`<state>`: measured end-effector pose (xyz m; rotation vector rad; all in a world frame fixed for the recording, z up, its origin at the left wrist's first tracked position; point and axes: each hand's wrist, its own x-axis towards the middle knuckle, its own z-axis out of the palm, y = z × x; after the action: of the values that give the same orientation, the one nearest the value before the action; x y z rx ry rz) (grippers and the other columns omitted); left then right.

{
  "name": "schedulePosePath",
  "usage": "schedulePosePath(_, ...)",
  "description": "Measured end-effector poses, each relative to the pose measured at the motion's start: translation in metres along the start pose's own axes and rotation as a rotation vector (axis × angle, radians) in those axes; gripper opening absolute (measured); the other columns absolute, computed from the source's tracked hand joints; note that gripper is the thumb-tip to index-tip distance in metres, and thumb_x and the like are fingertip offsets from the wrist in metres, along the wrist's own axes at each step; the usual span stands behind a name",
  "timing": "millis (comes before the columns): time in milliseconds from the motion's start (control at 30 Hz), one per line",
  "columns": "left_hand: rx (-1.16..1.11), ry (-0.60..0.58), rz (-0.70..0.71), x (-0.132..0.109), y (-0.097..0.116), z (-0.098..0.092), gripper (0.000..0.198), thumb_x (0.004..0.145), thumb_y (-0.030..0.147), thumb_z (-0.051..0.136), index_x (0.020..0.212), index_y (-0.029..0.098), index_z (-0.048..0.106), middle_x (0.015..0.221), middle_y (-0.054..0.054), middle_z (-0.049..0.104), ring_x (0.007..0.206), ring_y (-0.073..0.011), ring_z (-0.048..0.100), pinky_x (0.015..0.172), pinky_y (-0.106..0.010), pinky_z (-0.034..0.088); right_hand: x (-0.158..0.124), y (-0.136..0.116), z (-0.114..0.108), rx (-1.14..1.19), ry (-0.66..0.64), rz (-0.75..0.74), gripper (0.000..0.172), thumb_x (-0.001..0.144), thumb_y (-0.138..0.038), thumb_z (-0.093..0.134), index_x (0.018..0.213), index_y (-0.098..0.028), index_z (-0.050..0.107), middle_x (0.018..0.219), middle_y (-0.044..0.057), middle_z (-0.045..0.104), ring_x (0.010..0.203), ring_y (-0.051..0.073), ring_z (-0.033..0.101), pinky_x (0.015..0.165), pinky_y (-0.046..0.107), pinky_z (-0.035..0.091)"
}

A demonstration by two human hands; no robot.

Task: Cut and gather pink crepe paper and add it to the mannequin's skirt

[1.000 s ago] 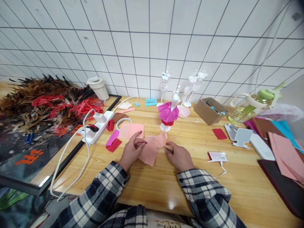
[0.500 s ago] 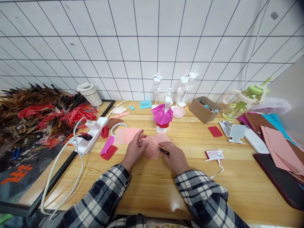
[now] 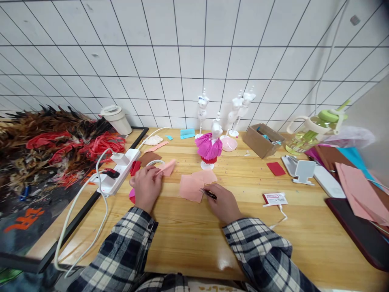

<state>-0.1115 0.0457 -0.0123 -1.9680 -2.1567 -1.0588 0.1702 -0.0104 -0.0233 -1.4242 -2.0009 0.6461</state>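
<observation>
My left hand point(image 3: 148, 187) pinches the edge of a pink crepe paper piece point(image 3: 168, 167), which is lifted and bent at the left, over a white ring. In my right hand point(image 3: 224, 202) is a pair of dark tweezers point(image 3: 209, 193), their tips at the right edge of a flat pink paper square point(image 3: 191, 188). Another pink paper piece point(image 3: 206, 175) lies partly under that square. Behind them stands a small white mannequin point(image 3: 216, 127) wearing a magenta skirt point(image 3: 209, 147) with a red lower part.
Several bare mannequins point(image 3: 202, 107) stand by the tiled wall. A cardboard box point(image 3: 263, 142), a red paper piece point(image 3: 276, 169) and a white phone stand point(image 3: 304, 171) are on the right. A power strip point(image 3: 121, 174) with cables and a feather pile point(image 3: 54, 142) occupy the left.
My left hand has moved left from the pink square and taken hold of the pink paper there, lifting and folding it. My right hand stays nearly still with the tweezers.
</observation>
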Motion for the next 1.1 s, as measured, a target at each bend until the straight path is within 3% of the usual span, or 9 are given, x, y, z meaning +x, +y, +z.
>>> schedulePosePath(67, -0.319, 0.152, -0.135, -0.001, 0.008, -0.003, 0.025, 0.082, 0.041, 0.063, 0.091, 0.019, 0.069, 0.105, -0.010, 0.064, 0.104, -0.0279, 0.054, 0.094, -0.045, 0.039, 0.001, 0.000, 0.000, 0.078, 0.043, 0.001, 0.025, 0.084, -0.016, 0.052, 0.103, -0.023, 0.066, 0.101, 0.005, 0.068, 0.094, 0.020, 0.061, 0.083, 0.033, 0.047)
schedulePosePath(133, -0.821, 0.113, -0.294, -0.009, 0.022, -0.007, 0.027, 0.082, 0.044, 0.063, 0.097, 0.021, 0.065, 0.093, -0.005, 0.066, 0.090, -0.0203, 0.060, 0.083, -0.035, 0.047, 0.001, -0.002, 0.002, 0.207, 0.087, 0.042, 0.023, 0.085, -0.021, 0.055, 0.105, -0.022, 0.066, 0.100, 0.005, 0.068, 0.083, 0.018, 0.061, 0.075, 0.032, 0.048)
schedulePosePath(267, -1.522, -0.446, -0.472, -0.045, 0.054, -0.007, 0.033, 0.077, 0.033, 0.072, 0.106, 0.023, 0.062, 0.093, -0.002, 0.068, 0.078, -0.0131, 0.064, 0.072, -0.025, 0.051, 0.000, -0.010, 0.011, 0.735, -0.025, 0.246, 0.049, 0.079, -0.045, 0.065, 0.122, -0.023, 0.059, 0.110, 0.008, 0.064, 0.051, 0.008, 0.045, 0.047, 0.025, 0.036)
schedulePosePath(433, -1.501, -0.879, -0.472, -0.072, 0.066, 0.005, 0.023, 0.070, 0.028, 0.078, 0.086, 0.013, 0.069, 0.083, -0.008, 0.070, 0.078, -0.0185, 0.065, 0.073, -0.029, 0.050, 0.001, -0.022, 0.019, 1.116, -0.201, 0.364, 0.061, 0.070, -0.059, 0.070, 0.116, -0.021, 0.062, 0.098, 0.005, 0.064, 0.051, 0.007, 0.043, 0.043, 0.022, 0.028)
schedulePosePath(567, -1.345, -0.885, -0.370, -0.043, 0.068, 0.010, 0.031, 0.060, 0.019, 0.083, 0.085, 0.017, 0.066, 0.086, -0.004, 0.070, 0.081, -0.0186, 0.064, 0.074, -0.029, 0.049, 0.014, -0.026, 0.009, 0.968, -0.026, 0.228, 0.036, 0.066, -0.043, 0.078, 0.089, -0.019, 0.064, 0.080, 0.001, 0.062, 0.070, 0.014, 0.054, 0.063, 0.026, 0.043)
schedulePosePath(700, -1.454, -0.777, -0.336, -0.013, 0.081, 0.001, 0.054, 0.069, 0.031, 0.077, 0.119, 0.023, 0.059, 0.134, -0.011, 0.056, 0.121, -0.0275, 0.053, 0.095, -0.038, 0.045, 0.026, -0.024, -0.003, 0.870, 0.212, 0.158, 0.027, 0.069, -0.040, 0.072, 0.078, -0.020, 0.056, 0.073, -0.002, 0.057, 0.068, 0.013, 0.053, 0.064, 0.026, 0.044)
schedulePosePath(833, -1.679, -0.958, -0.326, -0.021, 0.090, 0.001, 0.083, 0.065, 0.055, 0.076, 0.137, 0.027, 0.045, 0.147, -0.014, 0.043, 0.126, -0.0328, 0.050, 0.099, -0.045, 0.044, 0.026, -0.017, 0.004, 0.856, 0.223, 0.170, 0.025, 0.072, -0.040, 0.068, 0.079, -0.020, 0.054, 0.070, -0.003, 0.055, 0.064, 0.013, 0.050, 0.061, 0.025, 0.043)
schedulePosePath(967, -1.374, -0.818, -0.476, -0.036, 0.088, 0.017, 0.053, 0.065, 0.034, 0.082, 0.109, 0.019, 0.058, 0.101, -0.009, 0.070, 0.084, -0.0208, 0.067, 0.074, -0.030, 0.052, 0.023, -0.010, 0.013, 0.768, 0.149, 0.188, 0.025, 0.072, -0.039, 0.067, 0.077, -0.019, 0.053, 0.066, -0.004, 0.051, 0.062, 0.012, 0.047, 0.058, 0.024, 0.039)
schedulePosePath(1100, -1.420, -0.780, -0.564, -0.034, 0.079, 0.022, 0.031, 0.069, 0.029, 0.079, 0.080, 0.016, 0.054, 0.070, 0.001, 0.064, 0.059, -0.0106, 0.060, 0.057, -0.020, 0.047, 0.022, -0.002, 0.008, 0.779, 0.179, 0.225, 0.029, 0.071, -0.041, 0.068, 0.079, -0.020, 0.051, 0.066, -0.004, 0.049, 0.060, 0.012, 0.045, 0.056, 0.024, 0.039)
